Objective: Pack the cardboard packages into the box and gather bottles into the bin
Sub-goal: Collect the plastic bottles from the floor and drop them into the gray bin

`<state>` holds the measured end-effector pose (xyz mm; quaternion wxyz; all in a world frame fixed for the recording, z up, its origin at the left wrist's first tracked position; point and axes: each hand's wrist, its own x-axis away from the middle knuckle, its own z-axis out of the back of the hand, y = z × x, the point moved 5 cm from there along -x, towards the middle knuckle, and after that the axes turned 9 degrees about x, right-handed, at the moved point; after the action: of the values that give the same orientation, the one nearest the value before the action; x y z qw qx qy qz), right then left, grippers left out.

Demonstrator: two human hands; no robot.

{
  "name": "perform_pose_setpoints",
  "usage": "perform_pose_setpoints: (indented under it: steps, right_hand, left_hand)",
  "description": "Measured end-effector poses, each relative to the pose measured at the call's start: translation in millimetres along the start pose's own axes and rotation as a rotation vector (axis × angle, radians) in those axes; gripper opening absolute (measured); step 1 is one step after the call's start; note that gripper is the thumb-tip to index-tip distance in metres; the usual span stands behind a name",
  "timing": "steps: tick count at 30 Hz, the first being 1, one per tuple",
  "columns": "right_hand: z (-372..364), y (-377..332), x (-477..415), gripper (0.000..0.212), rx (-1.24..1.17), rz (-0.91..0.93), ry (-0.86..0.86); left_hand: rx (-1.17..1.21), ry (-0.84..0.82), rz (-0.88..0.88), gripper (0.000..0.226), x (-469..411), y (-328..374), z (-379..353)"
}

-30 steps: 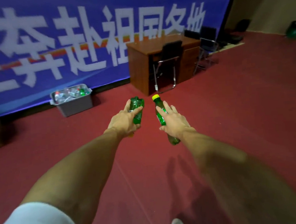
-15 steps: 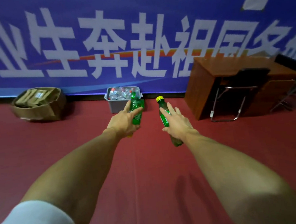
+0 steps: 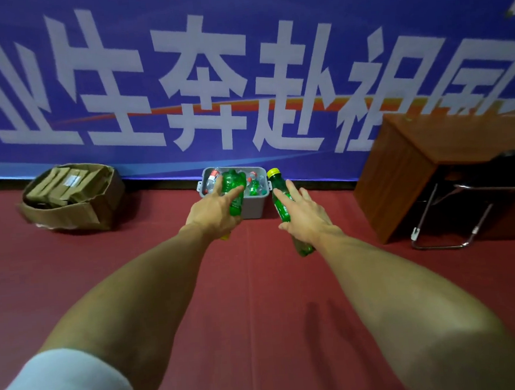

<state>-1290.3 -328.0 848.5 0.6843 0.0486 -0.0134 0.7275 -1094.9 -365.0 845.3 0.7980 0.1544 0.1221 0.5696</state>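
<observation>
My left hand grips a green plastic bottle, its base pointing up and away from me. My right hand holds a second green bottle with a yellow cap, cap end up. Both hands are stretched out in front of me, in line with a grey bin that stands on the floor against the banner and holds several bottles. To the left stands an open cardboard box with several flat cardboard packages inside.
Red carpet floor lies between me and the bin. A blue banner with white characters covers the wall behind. A brown wooden desk and a metal-framed chair stand to the right of the bin.
My view has turned left and moved closer: the bin and the cardboard box now look larger and nearer. Both hands still hold their bottles out in front.
</observation>
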Motion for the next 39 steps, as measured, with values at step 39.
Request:
perform_pose_setpoints:
  steps: [39]
  right_hand:
    - [-51.9,-7.1,-796.9,0.086,-0.057,0.044,-0.192]
  left_hand:
    - [-0.020,-0.211,0.127,0.070,-711.3,-325.0,-14.1]
